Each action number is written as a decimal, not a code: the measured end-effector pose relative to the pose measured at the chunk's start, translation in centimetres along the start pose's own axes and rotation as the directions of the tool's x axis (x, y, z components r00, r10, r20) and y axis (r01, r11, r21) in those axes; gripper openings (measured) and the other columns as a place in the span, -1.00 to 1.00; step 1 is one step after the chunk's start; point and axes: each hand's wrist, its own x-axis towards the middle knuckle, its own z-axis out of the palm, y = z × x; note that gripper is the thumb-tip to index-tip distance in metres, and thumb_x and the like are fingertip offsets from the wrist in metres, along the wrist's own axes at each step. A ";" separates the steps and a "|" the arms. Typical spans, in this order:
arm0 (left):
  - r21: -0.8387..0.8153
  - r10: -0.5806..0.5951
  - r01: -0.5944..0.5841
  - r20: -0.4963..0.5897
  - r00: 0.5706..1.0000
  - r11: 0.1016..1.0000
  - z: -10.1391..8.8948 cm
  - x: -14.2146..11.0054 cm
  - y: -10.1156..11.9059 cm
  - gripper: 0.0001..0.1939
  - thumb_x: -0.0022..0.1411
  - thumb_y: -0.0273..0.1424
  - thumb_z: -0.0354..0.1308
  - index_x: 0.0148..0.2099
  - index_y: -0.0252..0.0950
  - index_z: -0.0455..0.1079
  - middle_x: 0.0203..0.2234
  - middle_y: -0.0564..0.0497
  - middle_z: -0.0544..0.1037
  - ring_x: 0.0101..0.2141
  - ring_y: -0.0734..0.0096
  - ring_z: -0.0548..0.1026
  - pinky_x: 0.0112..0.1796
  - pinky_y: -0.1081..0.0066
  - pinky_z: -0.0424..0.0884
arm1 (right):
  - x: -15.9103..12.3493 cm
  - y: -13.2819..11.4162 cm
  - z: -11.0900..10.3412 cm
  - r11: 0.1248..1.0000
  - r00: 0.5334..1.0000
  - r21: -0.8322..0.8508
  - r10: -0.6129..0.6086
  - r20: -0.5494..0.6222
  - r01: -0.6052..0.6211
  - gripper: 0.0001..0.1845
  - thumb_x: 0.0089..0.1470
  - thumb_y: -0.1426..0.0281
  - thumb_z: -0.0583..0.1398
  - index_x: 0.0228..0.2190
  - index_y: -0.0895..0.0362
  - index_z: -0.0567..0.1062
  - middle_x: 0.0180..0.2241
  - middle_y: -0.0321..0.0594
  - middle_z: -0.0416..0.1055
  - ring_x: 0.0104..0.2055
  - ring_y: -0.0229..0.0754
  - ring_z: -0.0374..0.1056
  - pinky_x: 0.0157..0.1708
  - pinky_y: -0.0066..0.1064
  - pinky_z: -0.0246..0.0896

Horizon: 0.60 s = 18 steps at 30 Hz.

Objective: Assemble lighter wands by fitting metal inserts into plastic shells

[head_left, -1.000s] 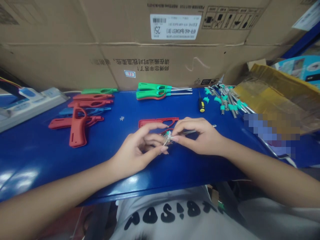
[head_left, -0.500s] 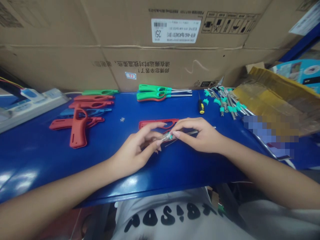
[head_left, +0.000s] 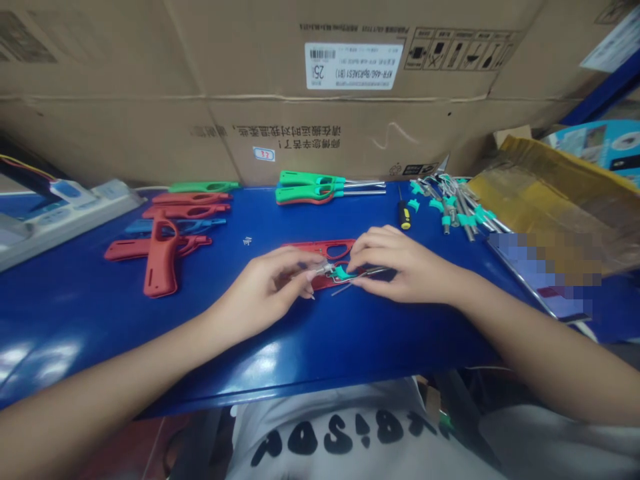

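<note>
Over the blue table my left hand pinches the silvery end of a lighter's inner assembly between thumb and fingers. My right hand has its fingers closed around the same assembly, at its teal trigger and thin metal tube. A thin wire hangs beneath the fingers. Directly behind the hands lies a red lighter shell half. More red plastic shows under the assembly, partly covered by the hands.
Red, green and blue lighter shells lie at left near a power strip. Green lighters rest at the back. A screwdriver, several metal tubes with teal triggers and a cardboard box are at right. Small screws lie left of centre.
My right hand has shifted its grip slightly right along the assembly, and its fingers are more curled. The teal trigger shows more now. My left hand still pinches the silvery end.
</note>
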 end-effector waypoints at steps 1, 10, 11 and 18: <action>-0.068 -0.043 0.043 0.004 0.999 0.997 0.0 0.1 0.0 -0.68 0.33 -0.27 0.24 0.04 -0.34 0.51 -0.09 -0.14 0.59 -0.39 0.43 0.61 -0.27 0.36 0.62 | 0.0 -0.1 0.2 1.000 0.999 -0.007 -0.027 0.034 0.027 -0.86 0.23 0.34 0.25 -0.17 0.09 0.56 -0.13 -0.15 0.50 -0.08 -0.13 0.39 -0.07 -0.24 0.13; -0.492 -0.378 0.391 0.131 0.916 0.778 -0.2 0.5 0.5 -0.71 0.15 -0.32 0.43 -0.08 -0.30 0.62 -0.34 -0.05 0.65 -0.39 0.46 0.57 -0.29 0.44 0.58 | 0.0 -0.3 1.9 0.980 0.997 0.200 -0.008 0.073 -0.007 -0.90 0.29 0.42 0.19 -0.20 0.13 0.52 -0.14 -0.15 0.47 -0.12 -0.21 0.41 -0.11 -0.36 0.32; -0.510 -0.382 0.394 0.134 0.915 0.765 -0.2 0.5 0.5 -0.74 0.14 -0.32 0.44 -0.11 -0.30 0.63 -0.36 -0.04 0.65 -0.40 0.47 0.56 -0.30 0.46 0.57 | 0.0 -0.2 1.8 0.979 0.997 0.203 -0.001 0.081 -0.016 -0.88 0.28 0.42 0.20 -0.16 0.13 0.52 -0.11 -0.14 0.47 -0.10 -0.20 0.42 -0.10 -0.35 0.33; -0.459 -0.392 0.396 0.109 0.913 0.795 0.1 0.6 0.1 -0.75 0.17 -0.27 0.41 -0.14 -0.30 0.65 -0.38 -0.02 0.63 -0.42 0.53 0.48 -0.34 0.50 0.47 | 0.2 -0.3 2.0 0.987 0.998 0.160 -0.004 0.063 -0.006 -0.90 0.29 0.43 0.18 -0.26 0.13 0.53 -0.17 -0.17 0.48 -0.17 -0.22 0.43 -0.17 -0.39 0.33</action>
